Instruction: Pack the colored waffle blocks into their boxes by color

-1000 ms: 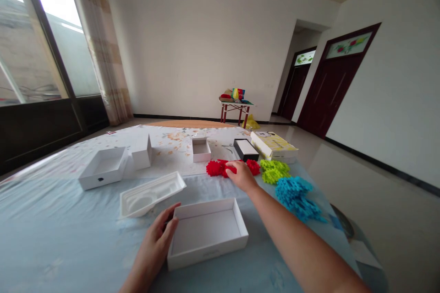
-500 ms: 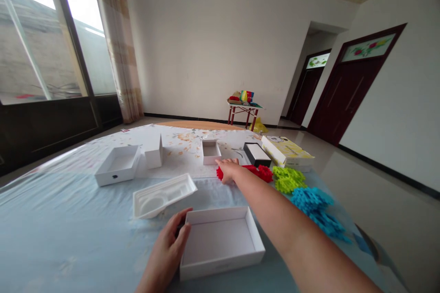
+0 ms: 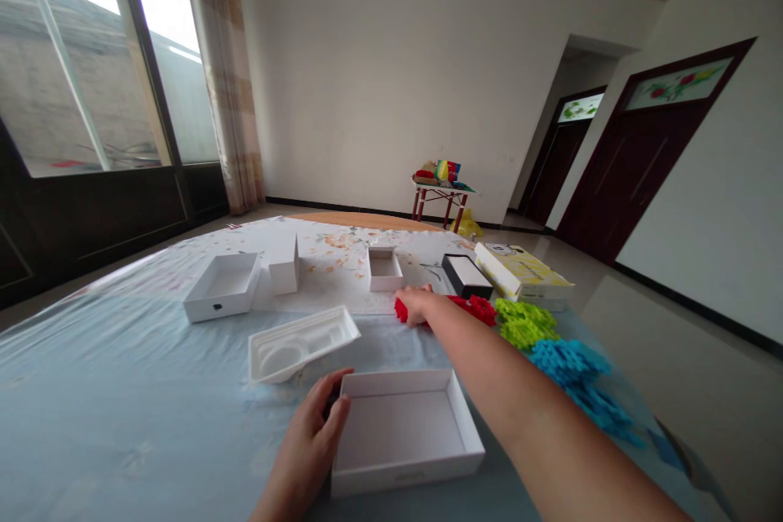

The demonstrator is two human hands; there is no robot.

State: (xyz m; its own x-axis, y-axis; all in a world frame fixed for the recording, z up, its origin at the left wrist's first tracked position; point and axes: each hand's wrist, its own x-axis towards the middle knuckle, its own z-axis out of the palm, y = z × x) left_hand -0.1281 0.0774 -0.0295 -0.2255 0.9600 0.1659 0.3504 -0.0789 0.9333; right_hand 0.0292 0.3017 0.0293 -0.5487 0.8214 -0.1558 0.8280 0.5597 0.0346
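My left hand (image 3: 315, 428) is at the left side of an open white box (image 3: 409, 473), its thumb on the left wall and its fingers round the far left corner. The inside of this box is bare. My right arm stretches forward over the table, and my right hand (image 3: 417, 306) is closed down over the near end of a pile of red plastic pieces (image 3: 480, 308). Its fingertips are partly hidden. Beside the red pile lie bumpy lime green plastic pieces (image 3: 526, 323) and blue plastic pieces (image 3: 578, 371).
A white moulded tray (image 3: 303, 345), a white box with a dark logo (image 3: 221, 306), an upright white box (image 3: 285, 271) and a small open box (image 3: 386, 281) stand on the cloth-covered table (image 3: 152, 408). Further right are a black-edged box (image 3: 470, 284) and a yellow-white box (image 3: 519, 271).
The whole view has shifted slightly, so things sit a little further right. Both hands keep their places, the left at the white box and the right on the red pieces.
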